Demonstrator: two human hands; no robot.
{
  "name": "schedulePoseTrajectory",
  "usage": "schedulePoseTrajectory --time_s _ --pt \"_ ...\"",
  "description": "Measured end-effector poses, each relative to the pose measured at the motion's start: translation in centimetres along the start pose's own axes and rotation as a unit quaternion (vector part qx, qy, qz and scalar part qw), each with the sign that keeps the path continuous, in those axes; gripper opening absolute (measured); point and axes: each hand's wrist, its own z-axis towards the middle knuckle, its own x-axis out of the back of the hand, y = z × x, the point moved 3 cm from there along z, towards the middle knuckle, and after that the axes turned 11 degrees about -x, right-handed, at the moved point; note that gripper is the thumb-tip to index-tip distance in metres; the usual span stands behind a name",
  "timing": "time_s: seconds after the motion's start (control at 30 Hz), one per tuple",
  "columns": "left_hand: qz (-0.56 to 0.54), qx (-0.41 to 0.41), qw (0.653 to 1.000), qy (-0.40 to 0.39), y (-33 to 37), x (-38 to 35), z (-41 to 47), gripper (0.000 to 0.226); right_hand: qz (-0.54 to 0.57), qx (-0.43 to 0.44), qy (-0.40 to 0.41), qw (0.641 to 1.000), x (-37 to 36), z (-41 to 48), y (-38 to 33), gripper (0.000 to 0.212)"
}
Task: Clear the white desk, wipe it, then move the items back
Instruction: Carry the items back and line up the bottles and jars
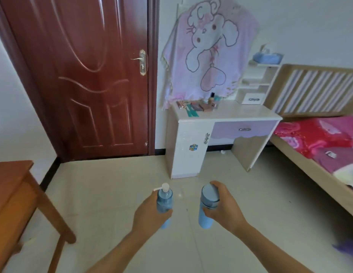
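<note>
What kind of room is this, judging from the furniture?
Most likely a bedroom, perhaps a child's: a wooden bed with pink and red bedding stands on the right, a white desk with a lilac drawer stands against the wall, and a pink cartoon blanket hangs above it.

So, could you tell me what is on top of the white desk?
Small items lie clustered at the back left corner of the white desk; a white shelf unit stands at the back right. The pink blanket hides the wall behind.
</note>
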Motion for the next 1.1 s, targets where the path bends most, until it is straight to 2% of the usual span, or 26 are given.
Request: schedulePoseTrajectory --time_s 0.23,0.37,0.5,0.63,0.83,1.1 --pt "-0.073 -0.015 0.997 -0.024 5.0 -8.2 0.2 0.036 0.0 -0.044 0.041 0.998 8.3 -3.3 7.8 0.07" --pt "-0.046 -0.042 0.997 -0.046 6.8 -10.6 1.7 0.045 0.013 -0.062 0.074 0.995 11.4 -3.2 10.4 0.069" --pt "-0.046 -0.028 0.998 -0.04 6.7 -12.4 4.3 0.042 0.035 -0.08 0.095 0.992 13.3 -1.6 12.5 0.071" --pt "-0.056 -0.012 0.998 -0.029 5.8 -14.4 8.4 0.037 0.049 -0.099 0.115 0.987 15.6 1.9 14.6 0.071" --pt "-0.068 0.006 0.997 -0.03 5.2 -17.9 17.2 0.042 0.024 -0.107 0.144 0.983 20.2 10.0 16.7 0.069" --pt "-0.076 -0.023 0.996 -0.037 7.5 -22.4 29.4 0.041 0.051 -0.128 0.155 0.978 23.0 21.5 19.1 0.067"
